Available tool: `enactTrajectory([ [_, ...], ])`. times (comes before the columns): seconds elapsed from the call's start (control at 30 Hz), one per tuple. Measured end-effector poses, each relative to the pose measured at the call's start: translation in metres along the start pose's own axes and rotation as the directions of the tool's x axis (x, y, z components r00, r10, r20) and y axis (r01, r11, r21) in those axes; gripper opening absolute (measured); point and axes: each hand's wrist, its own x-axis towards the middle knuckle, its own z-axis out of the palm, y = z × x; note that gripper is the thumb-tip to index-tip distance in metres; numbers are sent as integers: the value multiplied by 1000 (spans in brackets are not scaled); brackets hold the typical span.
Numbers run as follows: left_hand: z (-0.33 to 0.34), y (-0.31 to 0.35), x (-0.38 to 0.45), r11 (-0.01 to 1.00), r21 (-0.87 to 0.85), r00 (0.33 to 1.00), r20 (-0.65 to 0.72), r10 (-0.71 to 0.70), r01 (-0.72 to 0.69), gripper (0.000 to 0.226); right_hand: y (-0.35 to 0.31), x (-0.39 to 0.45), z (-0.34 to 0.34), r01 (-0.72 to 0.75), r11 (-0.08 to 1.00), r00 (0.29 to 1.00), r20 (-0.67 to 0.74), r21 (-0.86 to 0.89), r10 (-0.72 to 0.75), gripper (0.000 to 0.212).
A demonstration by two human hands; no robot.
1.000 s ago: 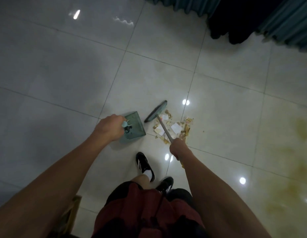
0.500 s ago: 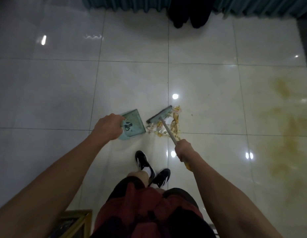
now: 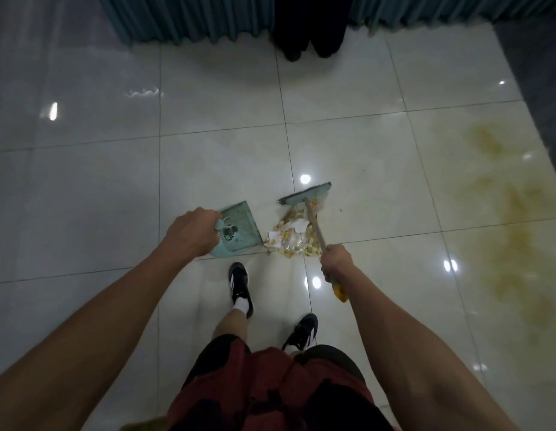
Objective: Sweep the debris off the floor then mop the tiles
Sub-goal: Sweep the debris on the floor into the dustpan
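My left hand (image 3: 191,233) grips the handle of a pale green dustpan (image 3: 241,227) resting on the white tiles, its mouth facing right. My right hand (image 3: 336,262) holds the pale stick of a small broom (image 3: 314,225), whose green head (image 3: 304,194) sits on the floor beyond a pile of debris (image 3: 294,239). The pile is yellowish scraps and white paper bits, lying between the broom head and the dustpan's lip, just right of the pan.
A wide yellow-brown stain (image 3: 501,194) spreads over the tiles at right. Teal curtains (image 3: 189,20) hang along the far wall with a dark object (image 3: 308,29) at their foot. My two black shoes (image 3: 239,284) stand just behind the pan. A dark wall (image 3: 538,88) borders the right.
The view has swung so the curtains come into sight. The broom has dragged the debris into a tighter pile closer to the dustpan's mouth. The dustpan has stayed put.
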Motion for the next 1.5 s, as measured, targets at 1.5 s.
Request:
enactTrajectory([
  [1.5, -94, -52, 213, 843, 222, 871, 164, 463, -490, 17, -108, 49, 85, -236, 609, 917, -35, 757, 398, 42],
])
